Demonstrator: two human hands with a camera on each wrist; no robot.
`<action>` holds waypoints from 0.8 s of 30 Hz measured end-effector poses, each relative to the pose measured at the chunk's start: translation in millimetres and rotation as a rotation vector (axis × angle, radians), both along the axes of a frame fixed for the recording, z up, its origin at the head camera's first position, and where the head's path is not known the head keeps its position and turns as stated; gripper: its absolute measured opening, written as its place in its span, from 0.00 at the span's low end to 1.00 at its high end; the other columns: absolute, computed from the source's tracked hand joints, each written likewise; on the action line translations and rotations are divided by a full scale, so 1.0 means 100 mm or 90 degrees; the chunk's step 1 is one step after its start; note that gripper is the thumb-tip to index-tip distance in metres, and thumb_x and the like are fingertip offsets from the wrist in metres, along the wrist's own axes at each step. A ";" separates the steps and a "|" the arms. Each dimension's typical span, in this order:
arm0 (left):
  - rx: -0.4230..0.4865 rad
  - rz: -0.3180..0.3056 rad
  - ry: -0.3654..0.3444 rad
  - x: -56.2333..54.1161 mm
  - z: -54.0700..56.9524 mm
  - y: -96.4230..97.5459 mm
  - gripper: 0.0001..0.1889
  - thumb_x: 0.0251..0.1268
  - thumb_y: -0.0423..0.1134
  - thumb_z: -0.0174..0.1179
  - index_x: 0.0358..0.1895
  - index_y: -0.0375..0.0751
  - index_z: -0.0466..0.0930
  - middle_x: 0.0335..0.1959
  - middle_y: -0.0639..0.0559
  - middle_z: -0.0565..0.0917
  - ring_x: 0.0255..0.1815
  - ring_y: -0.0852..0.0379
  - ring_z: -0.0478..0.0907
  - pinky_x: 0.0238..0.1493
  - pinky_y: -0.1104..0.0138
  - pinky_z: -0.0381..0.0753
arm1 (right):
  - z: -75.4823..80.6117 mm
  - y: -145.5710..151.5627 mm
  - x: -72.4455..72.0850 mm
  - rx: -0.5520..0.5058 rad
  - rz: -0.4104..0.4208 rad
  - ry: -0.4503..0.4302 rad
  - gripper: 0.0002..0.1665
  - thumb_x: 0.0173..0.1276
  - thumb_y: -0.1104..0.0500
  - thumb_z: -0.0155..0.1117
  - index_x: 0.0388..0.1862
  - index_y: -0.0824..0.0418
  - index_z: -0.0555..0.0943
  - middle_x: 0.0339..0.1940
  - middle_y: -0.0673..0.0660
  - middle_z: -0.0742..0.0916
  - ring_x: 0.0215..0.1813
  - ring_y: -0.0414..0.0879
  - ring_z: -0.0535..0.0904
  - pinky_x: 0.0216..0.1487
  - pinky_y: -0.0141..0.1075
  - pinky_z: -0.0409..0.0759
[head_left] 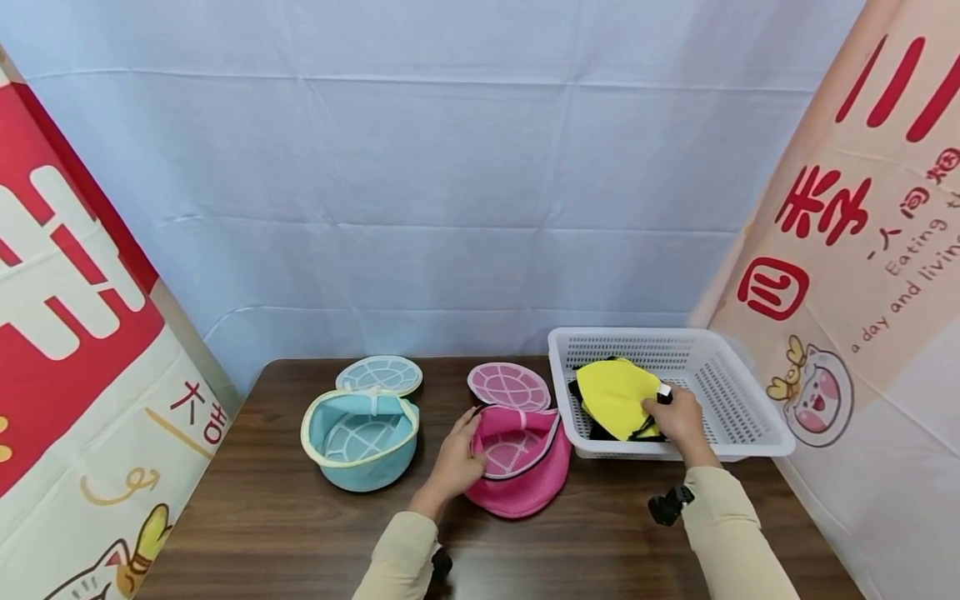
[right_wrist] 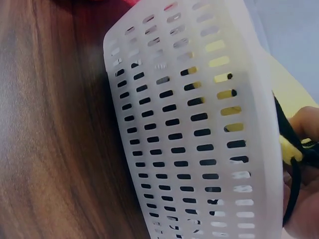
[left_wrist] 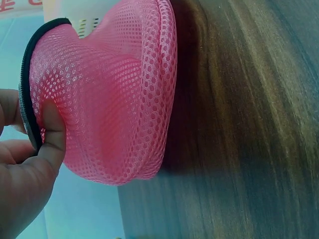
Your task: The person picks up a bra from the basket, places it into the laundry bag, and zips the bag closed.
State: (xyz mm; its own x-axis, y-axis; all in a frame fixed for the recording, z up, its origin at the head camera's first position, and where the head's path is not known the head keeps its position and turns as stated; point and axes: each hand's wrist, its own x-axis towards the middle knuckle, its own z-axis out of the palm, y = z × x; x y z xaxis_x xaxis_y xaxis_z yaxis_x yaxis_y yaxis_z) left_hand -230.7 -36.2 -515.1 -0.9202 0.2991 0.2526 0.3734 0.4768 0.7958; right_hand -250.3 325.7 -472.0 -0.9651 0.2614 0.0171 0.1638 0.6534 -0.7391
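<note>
My left hand [head_left: 459, 457] pinches the black zippered rim of a pink mesh laundry bag [head_left: 525, 496]. The bag stands on the table with its round lid [head_left: 510, 387] folded back. In the left wrist view the thumb presses the pink mesh [left_wrist: 99, 104] from one side, with fingers behind the rim. Over the white basket's front, my right hand [head_left: 678, 421] grips the edge of a yellow cloth piece [head_left: 611, 390] with black cords and a white tag. Black cloth lies under it. In the right wrist view the basket wall [right_wrist: 174, 134] hides most of the yellow cloth.
Left of the pink bag stands a blue mesh laundry bag [head_left: 367, 477], its lid [head_left: 381, 375] also folded back. The white perforated basket [head_left: 738, 375] stands at the right of the brown wooden table [head_left: 247, 517]. Printed and plain curtains hang around the table.
</note>
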 end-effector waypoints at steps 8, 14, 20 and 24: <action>-0.003 0.029 -0.027 0.00 0.03 -0.01 0.34 0.45 0.22 0.57 0.63 0.23 0.63 0.67 0.39 0.61 0.65 0.45 0.60 0.56 0.58 0.67 | 0.04 -0.02 0.03 -0.012 -0.032 0.012 0.28 0.64 0.58 0.56 0.56 0.78 0.69 0.42 0.75 0.78 0.29 0.53 0.77 0.24 0.39 0.74; -0.002 0.042 -0.046 -0.02 0.03 -0.01 0.34 0.47 0.23 0.57 0.64 0.25 0.63 0.67 0.39 0.61 0.65 0.44 0.60 0.58 0.56 0.65 | 0.11 -0.03 0.03 -0.003 -0.052 0.067 0.26 0.62 0.60 0.58 0.54 0.77 0.71 0.40 0.73 0.79 0.30 0.55 0.76 0.24 0.39 0.73; 0.003 0.052 -0.062 -0.03 0.03 -0.01 0.34 0.46 0.23 0.57 0.64 0.25 0.63 0.67 0.39 0.61 0.65 0.43 0.60 0.58 0.55 0.65 | 0.23 -0.11 0.06 -0.035 -0.057 0.092 0.24 0.63 0.61 0.58 0.53 0.75 0.70 0.42 0.71 0.78 0.33 0.55 0.76 0.26 0.37 0.74; 0.007 0.057 -0.075 -0.02 0.05 -0.01 0.34 0.47 0.23 0.57 0.64 0.26 0.64 0.67 0.39 0.62 0.65 0.43 0.60 0.58 0.54 0.65 | 0.30 -0.16 0.07 -0.052 -0.047 0.099 0.24 0.64 0.61 0.57 0.55 0.74 0.70 0.42 0.71 0.78 0.29 0.51 0.75 0.24 0.36 0.73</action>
